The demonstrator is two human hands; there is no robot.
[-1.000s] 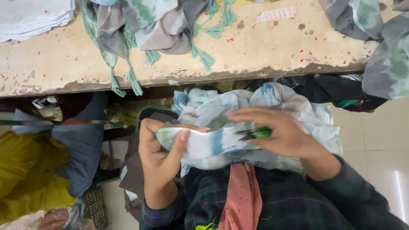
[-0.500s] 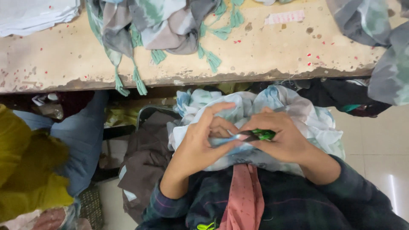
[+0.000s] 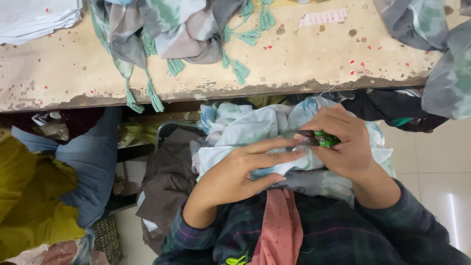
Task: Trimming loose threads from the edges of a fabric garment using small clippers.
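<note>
Head view: right hand grips small green-handled snips at pale tie-dyed cloth — left hand pinches it flat; trimming seems unfinished.

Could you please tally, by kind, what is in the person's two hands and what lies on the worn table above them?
Pale blue-white cloth under both hands: 1
Green-handled tool in the right hand: 1
Tasselled grey-green scarf heaps on the table: 1
Grey-green cloth heaps at the table's right end: 1
White folded cloth stacks: 1
Total: 5
</note>
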